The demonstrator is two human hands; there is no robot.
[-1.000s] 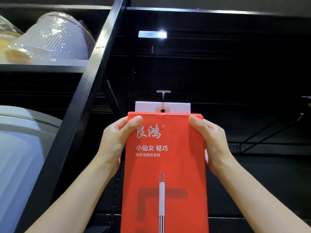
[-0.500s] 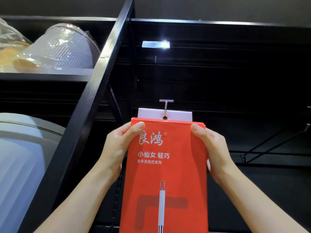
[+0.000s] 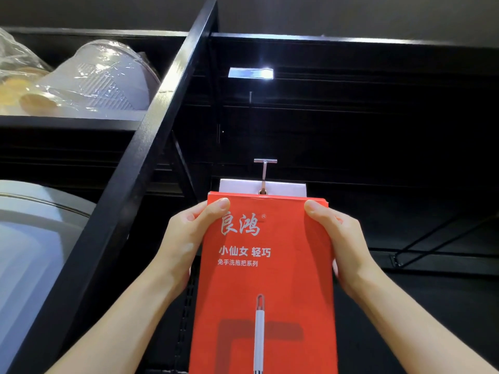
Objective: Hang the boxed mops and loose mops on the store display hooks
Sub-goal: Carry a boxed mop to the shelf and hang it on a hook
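— Hands first: how does each grip sit?

— Left hand (image 3: 186, 238) holds the left edge of the red mop box (image 3: 266, 279) near its top, thumb flat across the front face, the other fingers wrapped out of sight behind. Right hand (image 3: 340, 238) mirrors it on the right edge, thumb on the front by the top corner, fingers curled round the side. Both pinch the box between thumb and fingers.

— Which way does the box run?

— Long axis vertical, printed face toward the camera, white lettering upright. The pictured mop handle on the front runs straight up and down too. The bottom end goes below the view.

— And the top?

— A white hanging tab (image 3: 286, 188) stands up behind the top edge. The metal display hook (image 3: 264, 172) meets the hole at the tab's middle; whether the hook is fully through, I cannot tell.

— What lies around it?

— Dark slotted back panel (image 3: 351, 136) behind. A black shelf upright (image 3: 151, 147) slants past on the left. Beyond it, plastic-wrapped white tubs (image 3: 108, 79) on an upper shelf, and a pale lidded container (image 3: 35, 233) below. A black wire bracket (image 3: 432, 241) shows at right.
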